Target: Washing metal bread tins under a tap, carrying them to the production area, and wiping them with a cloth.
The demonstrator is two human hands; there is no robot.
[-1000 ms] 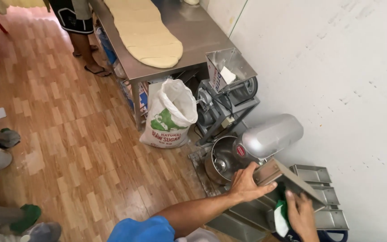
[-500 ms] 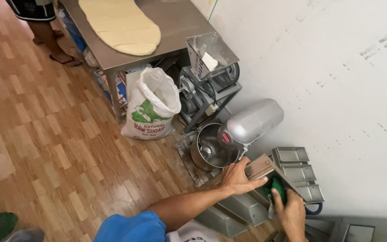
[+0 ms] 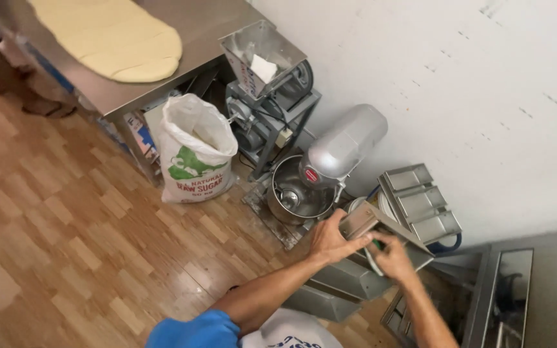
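Head view, looking down: two hands grasp one metal loaf pan (image 3: 370, 222) on the floor, left hand (image 3: 334, 237) gripping its near end, right hand (image 3: 391, 256) its side. One set of joined pans (image 3: 419, 200) lies just beyond. One stand mixer (image 3: 330, 164), one white sack (image 3: 196, 149) with a green label.

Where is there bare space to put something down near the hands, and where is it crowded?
Free: the wooden floor left of the white sack. Crowded: along the wall, where the left hand and right hand grip a metal pan beside the mixer and stacked loaf tins.
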